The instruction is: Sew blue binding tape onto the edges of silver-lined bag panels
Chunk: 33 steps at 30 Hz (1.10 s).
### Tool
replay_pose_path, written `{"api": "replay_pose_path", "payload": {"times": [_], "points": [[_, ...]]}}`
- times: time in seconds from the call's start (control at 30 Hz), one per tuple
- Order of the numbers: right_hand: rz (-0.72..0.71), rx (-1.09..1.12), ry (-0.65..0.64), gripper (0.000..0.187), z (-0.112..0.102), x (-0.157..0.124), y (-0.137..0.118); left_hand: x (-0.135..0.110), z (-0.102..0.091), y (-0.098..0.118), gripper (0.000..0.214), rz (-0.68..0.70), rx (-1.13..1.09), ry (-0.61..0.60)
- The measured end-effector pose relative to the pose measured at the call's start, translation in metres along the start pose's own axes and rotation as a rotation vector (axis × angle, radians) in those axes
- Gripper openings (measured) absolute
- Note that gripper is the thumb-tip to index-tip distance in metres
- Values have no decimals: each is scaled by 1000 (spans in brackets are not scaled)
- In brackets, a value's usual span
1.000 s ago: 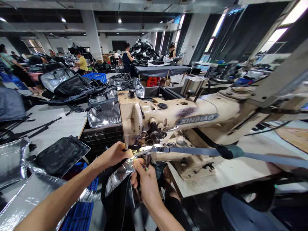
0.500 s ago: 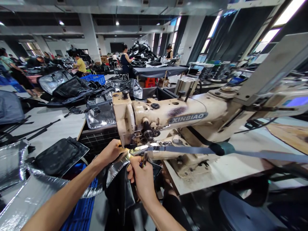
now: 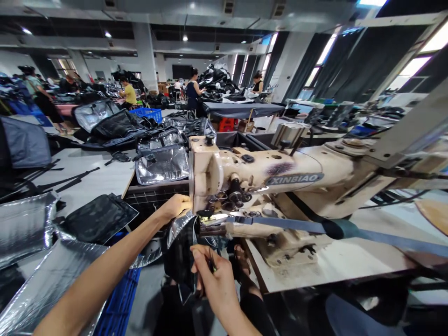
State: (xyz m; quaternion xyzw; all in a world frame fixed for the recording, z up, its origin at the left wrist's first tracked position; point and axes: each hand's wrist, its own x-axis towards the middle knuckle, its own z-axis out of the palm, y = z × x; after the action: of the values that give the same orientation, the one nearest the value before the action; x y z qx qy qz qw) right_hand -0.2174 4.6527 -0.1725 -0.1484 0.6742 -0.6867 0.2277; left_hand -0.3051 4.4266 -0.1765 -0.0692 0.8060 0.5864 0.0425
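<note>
We see a sewing machine [image 3: 266, 170] of chipped, cream-painted metal, a glossy, crinkled silver foil sheet [image 3: 180, 227], and a matt woven grey strap [image 3: 280, 224].

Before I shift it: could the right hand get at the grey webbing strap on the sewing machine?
Probably yes: the right hand sits just below the grey webbing strap, with open space between; the silver-lined black fabric hangs to its left.

Slim bare forearms [image 3: 105, 273] and hands
The left hand [image 3: 174, 207] and right hand [image 3: 215, 284] are uncovered too; beneath them, a black fabric trouser leg [image 3: 254, 303] meets a dark strapped sandal [image 3: 241, 259].
</note>
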Motion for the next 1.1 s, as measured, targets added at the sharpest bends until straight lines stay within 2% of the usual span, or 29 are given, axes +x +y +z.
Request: {"api": "replay_pose_path", "payload": {"times": [0.1,0.2,0.27,0.37,0.43,0.53,0.6,0.63,0.7,0.77,0.83,0.9,0.97,1.03,1.1], "points": [[-23,-90,-78,48,-1,6,-1,0,-3,-2,25,-7,14,-11],[-39,-161,-134,48,-4,8,-3,-21,-31,-15,28,55,225,99],[-39,-207,-159,48,-7,9,-2,-55,-61,-30,28,27,423,82],[-43,-273,-200,47,-9,11,3,-125,-104,-54,20,-159,528,-131],[-51,-297,-215,47,-7,14,7,-169,-121,-66,19,-272,562,-209],[-98,-334,-227,47,-1,17,6,-211,-129,-74,24,-380,625,-162],[-151,-362,-243,47,5,17,-1,-224,-126,-61,27,-413,623,-77],[-172,-362,-246,46,8,16,-5,-227,-122,-46,29,-412,594,-39],[-201,-336,-253,46,16,13,-18,-228,-108,-2,35,-330,569,28],[-215,-282,-286,45,24,7,-34,-222,-87,54,36,-120,677,62],[-243,-214,-340,41,27,0,-49,-208,-62,104,33,131,848,30],[-261,-161,-336,35,24,-6,-58,-189,-37,132,27,304,899,-30],[-234,-146,-280,39,14,-8,-58,-167,-15,134,23,396,860,-55],[-200,-180,-229,39,1,-6,-50,-144,2,116,20,439,790,-22],[-203,-258,-195,31,-11,-1,-39,-122,14,91,19,428,682,10]]}}
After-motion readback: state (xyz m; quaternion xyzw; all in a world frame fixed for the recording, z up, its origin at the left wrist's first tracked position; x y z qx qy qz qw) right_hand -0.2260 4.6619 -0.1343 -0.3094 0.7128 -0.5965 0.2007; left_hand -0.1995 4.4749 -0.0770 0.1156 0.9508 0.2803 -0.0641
